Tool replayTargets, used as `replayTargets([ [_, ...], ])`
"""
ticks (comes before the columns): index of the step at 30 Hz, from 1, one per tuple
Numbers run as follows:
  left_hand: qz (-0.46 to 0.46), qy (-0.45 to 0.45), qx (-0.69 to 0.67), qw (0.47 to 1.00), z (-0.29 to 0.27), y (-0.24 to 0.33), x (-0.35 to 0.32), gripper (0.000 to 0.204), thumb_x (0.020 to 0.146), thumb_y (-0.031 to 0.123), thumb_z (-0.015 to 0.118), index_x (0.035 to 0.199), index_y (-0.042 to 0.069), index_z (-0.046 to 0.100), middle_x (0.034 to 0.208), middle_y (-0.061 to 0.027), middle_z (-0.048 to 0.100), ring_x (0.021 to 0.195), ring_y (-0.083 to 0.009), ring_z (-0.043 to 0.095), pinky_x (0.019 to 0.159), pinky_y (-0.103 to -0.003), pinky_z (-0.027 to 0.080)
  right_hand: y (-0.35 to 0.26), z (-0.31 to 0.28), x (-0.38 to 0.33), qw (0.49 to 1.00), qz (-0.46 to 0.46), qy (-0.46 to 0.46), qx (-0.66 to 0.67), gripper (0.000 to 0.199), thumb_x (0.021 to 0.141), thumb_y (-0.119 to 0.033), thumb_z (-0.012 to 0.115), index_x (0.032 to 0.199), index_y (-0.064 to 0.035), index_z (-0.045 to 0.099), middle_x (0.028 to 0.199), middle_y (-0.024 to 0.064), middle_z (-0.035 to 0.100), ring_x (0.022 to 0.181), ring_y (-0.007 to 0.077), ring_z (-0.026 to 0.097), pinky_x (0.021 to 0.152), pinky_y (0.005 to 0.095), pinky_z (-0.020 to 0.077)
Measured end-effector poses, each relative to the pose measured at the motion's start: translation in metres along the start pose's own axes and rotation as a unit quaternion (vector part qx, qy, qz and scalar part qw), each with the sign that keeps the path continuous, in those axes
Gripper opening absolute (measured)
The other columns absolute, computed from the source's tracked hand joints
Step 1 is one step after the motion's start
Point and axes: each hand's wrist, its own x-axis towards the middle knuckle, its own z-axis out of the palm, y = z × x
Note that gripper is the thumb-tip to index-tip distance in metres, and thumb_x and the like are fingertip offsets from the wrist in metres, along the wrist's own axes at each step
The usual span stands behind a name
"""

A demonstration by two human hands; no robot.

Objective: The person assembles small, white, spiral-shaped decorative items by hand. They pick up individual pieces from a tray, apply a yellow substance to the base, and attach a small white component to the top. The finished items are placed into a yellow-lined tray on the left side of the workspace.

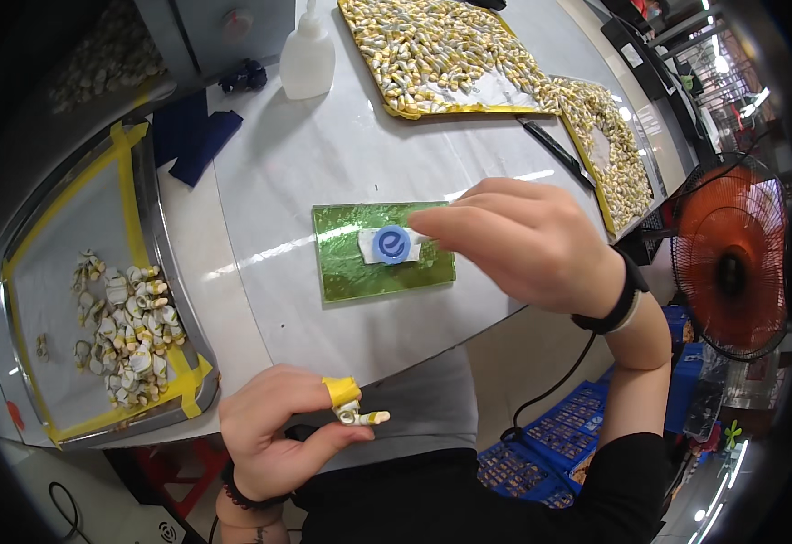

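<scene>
My left hand [280, 432], a band of yellow tape around its index fingertip, pinches a small white-and-yellow moulded piece [358, 414] between finger and thumb near the table's front edge. On the table ahead lies a green glass plate [346, 276]. A small white pad [368, 247] rests on it, with a round blue disc [391, 245] bearing a dark swirl on top. My right hand [523, 240] reaches over the plate's right side, fingers drawn together, their tips just by the pad and disc. Whatever those fingertips hold, if anything, is hidden.
At left, a metal-rimmed tray [156, 231] carries a heap of similar pieces [133, 335]. Yellow-edged trays [469, 112] full of yellow-and-white pieces stand far right, beside a black slim tool [557, 152]. A white bottle [308, 63], dark blue cloth [205, 150], orange fan [730, 258] and blue crates [541, 453] surround.
</scene>
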Motion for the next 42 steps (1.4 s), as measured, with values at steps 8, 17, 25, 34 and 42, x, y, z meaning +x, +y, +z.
replayTargets([
  [8, 0.044, -0.022, -0.007, 0.999, -0.003, -0.004, 0.002, 0.03, 0.061, 0.01, 0.083, 0.082, -0.002, 0.065, 0.074, -0.0098, 0.066, 0.066, -0.0175, 0.062, 0.061, -0.026, 0.047, -0.005, 0.009, 0.008, 0.993, -0.073, -0.038, -0.082, 0.018, 0.066, -0.007, 0.062, 0.084, -0.0029, 0.06, 0.071, 0.003, 0.052, 0.069, 0.0166, 0.055, 0.05, 0.0278, 0.0484],
  [17, 0.052, 0.029, -0.021, 0.998, 0.001, -0.004, -0.006, 0.038, 0.062, 0.019, 0.084, 0.086, -0.001, 0.062, 0.078, -0.0114, 0.066, 0.072, -0.0193, 0.061, 0.062, -0.028, 0.048, -0.011, 0.01, 0.009, 0.997, -0.056, -0.022, -0.055, 0.018, 0.065, -0.003, 0.065, 0.083, -0.0022, 0.062, 0.073, 0.004, 0.054, 0.067, 0.0175, 0.055, 0.05, 0.0283, 0.0478],
  [25, 0.128, 0.067, 0.015, 0.989, 0.01, 0.005, -0.01, 0.034, 0.061, 0.008, 0.084, 0.088, 0.002, 0.064, 0.085, -0.0087, 0.068, 0.075, -0.0228, 0.066, 0.063, -0.029, 0.052, -0.069, 0.009, 0.004, 0.91, 0.097, 0.097, 0.39, 0.018, 0.067, 0.006, 0.071, 0.084, 0.0007, 0.068, 0.072, 0.0093, 0.063, 0.062, 0.0195, 0.062, 0.054, 0.0275, 0.0485],
  [34, 0.134, 0.045, -0.029, 0.99, 0.014, 0.008, -0.005, 0.032, 0.061, 0.007, 0.084, 0.087, 0.001, 0.066, 0.086, -0.0105, 0.068, 0.075, -0.0238, 0.066, 0.064, -0.031, 0.053, -0.075, 0.02, -0.005, 0.909, 0.053, 0.111, 0.399, 0.016, 0.068, 0.004, 0.072, 0.083, 0.0016, 0.066, 0.073, 0.0091, 0.062, 0.061, 0.0204, 0.06, 0.053, 0.0278, 0.0472],
  [42, 0.161, 0.012, 0.031, 0.986, 0.008, 0.015, -0.001, 0.03, 0.06, 0.009, 0.084, 0.083, 0.002, 0.066, 0.081, -0.0085, 0.068, 0.072, -0.0234, 0.066, 0.064, -0.03, 0.054, -0.075, 0.027, -0.004, 0.918, -0.015, 0.162, 0.362, 0.009, 0.073, 0.004, 0.068, 0.08, 0.0057, 0.063, 0.076, 0.0123, 0.059, 0.063, 0.0226, 0.059, 0.053, 0.0284, 0.0479],
])
